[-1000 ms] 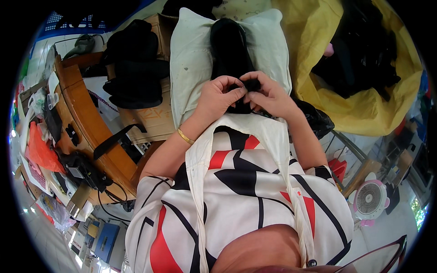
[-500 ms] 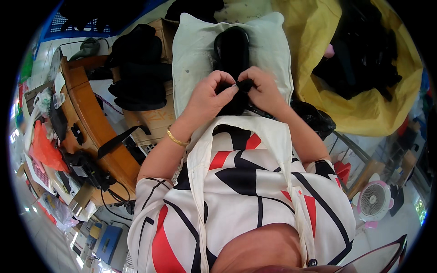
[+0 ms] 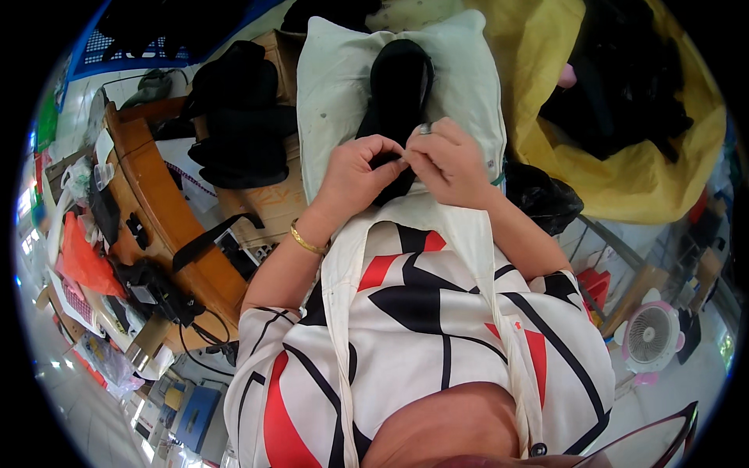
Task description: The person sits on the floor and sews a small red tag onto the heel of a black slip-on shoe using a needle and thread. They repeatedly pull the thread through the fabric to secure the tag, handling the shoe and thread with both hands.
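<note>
A long black cloth piece with a rounded far end [image 3: 400, 82], shaped much like a shoe, lies on a pale stuffed cushion [image 3: 328, 93] in front of me. My left hand [image 3: 355, 171] bends over its near part, thumb and forefinger pinched around a bit of the black cloth. Right beside it, my right hand [image 3: 449, 165] is closed, its thumb and forefinger pressed together and meeting the left fingertips. What those right fingers hold is too small to make out. A silver band [image 3: 424, 129] sits on a right finger, and a gold bracelet [image 3: 307, 239] circles my left wrist.
More black cloth pieces [image 3: 242, 148] are heaped on a cardboard box [image 3: 273, 191] at the left, next to a wooden table [image 3: 148, 183]. A large yellow bag [image 3: 538, 168] of black pieces stands at the right, with a black plastic bag [image 3: 542, 199] nearer. A fan [image 3: 649, 335] is farther right.
My right hand has turned over, now showing its back and the silver band. The black piece has shifted slightly on the cushion, and black cloth no longer shows between the right fingers.
</note>
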Tool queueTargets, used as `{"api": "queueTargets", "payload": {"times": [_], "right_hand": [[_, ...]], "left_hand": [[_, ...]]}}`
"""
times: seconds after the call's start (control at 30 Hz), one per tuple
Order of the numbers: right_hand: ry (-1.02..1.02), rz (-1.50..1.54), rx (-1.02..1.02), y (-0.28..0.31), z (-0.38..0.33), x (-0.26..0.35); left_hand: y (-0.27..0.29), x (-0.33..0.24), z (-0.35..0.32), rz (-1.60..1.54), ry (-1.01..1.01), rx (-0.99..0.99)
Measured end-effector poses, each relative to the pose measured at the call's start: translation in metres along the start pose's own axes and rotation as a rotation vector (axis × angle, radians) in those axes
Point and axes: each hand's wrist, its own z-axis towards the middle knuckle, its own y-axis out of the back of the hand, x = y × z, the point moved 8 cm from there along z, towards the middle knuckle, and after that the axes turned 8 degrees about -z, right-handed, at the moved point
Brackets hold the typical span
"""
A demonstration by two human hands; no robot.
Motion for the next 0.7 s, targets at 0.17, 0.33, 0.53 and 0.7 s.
{"api": "queueTargets", "payload": {"times": [0.17,0.33,0.53,0.7], "right_hand": [[-0.611,0.854,0.085,-0.008,-0.016,-0.016],[-0.724,0.988,0.042,0.031,-0.037,-0.036],[-0.65,1.214,-0.269,0.093,-0.047,-0.056],[-0.615,1.236,-0.393,0.092,-0.055,-0.074]], "left_hand": [[0.0,-0.023,-0.015,0.272,-0.181,-0.009],[0.001,-0.029,-0.027,0.355,-0.435,-0.065],[-0.003,-0.032,-0.026,0.377,-0.462,-0.032],[-0.002,-0.033,-0.026,0.467,-0.488,-0.046]]}}
